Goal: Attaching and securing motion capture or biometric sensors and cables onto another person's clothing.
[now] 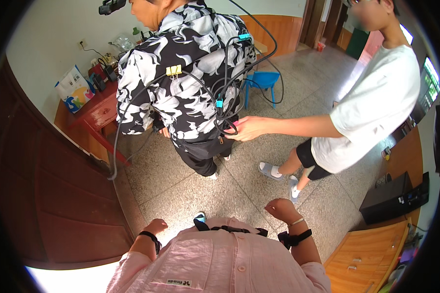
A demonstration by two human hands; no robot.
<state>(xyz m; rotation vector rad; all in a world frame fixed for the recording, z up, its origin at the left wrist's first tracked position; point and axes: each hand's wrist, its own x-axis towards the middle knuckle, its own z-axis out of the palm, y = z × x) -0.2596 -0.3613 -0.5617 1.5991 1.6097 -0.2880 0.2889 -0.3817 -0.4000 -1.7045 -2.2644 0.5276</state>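
My left hand (157,226) is held low beside my pink shirt, above the floor, with a black strap on its wrist. My right hand (281,210) hangs in front of my body, fingers loosely curled, with a bracelet and a black wrist device; nothing shows in it. Ahead, a person in a black-and-white patterned shirt (183,47) has their back to me. Black cables (225,86) are fixed to that shirt with binder clips, among them a yellow one (174,70). A second person in a white T-shirt (377,106) touches the coiled cable near the waist with one hand (246,129).
A brown door (58,175) stands at the left, near a red table (104,111) bearing a printed bag (75,89) and chargers. Beyond is a blue plastic chair (262,80). At the right are a wooden cabinet (366,252) and a black printer (392,197).
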